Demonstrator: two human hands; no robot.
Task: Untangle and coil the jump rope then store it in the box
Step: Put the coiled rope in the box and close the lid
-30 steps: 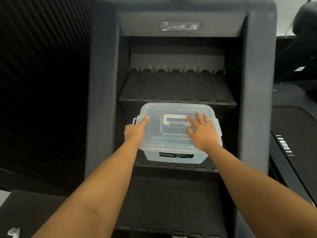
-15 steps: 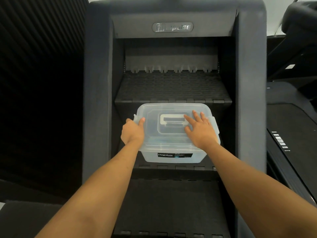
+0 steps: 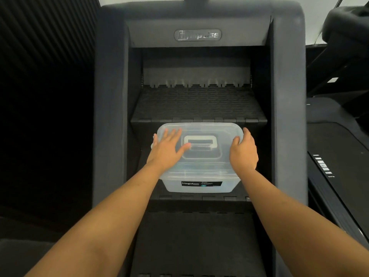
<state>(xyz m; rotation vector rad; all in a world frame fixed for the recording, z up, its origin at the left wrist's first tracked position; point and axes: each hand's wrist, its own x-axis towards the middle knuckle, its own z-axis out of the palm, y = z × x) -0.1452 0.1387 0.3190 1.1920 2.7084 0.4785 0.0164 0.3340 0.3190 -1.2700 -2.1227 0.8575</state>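
Note:
A translucent plastic box (image 3: 199, 176) with a closed lid and a white carry handle sits on a black step of a stair-climber machine, at the centre of the view. A dark label reads "Megabox" on its front wall. My left hand (image 3: 167, 150) lies flat on the lid's left half, fingers spread, thumb near the handle. My right hand (image 3: 244, 151) curls around the lid's right edge, fingers hooked over the side. The jump rope is not visible; the box contents cannot be made out.
The dark grey machine frame (image 3: 111, 116) walls in the steps on both sides. Another ribbed step (image 3: 199, 104) rises behind the box and a lower one (image 3: 195, 242) lies in front. A treadmill deck (image 3: 337, 156) stands at the right.
My left hand moved from the box's left edge onto the lid top. My right hand slid off the lid top to grip the right edge.

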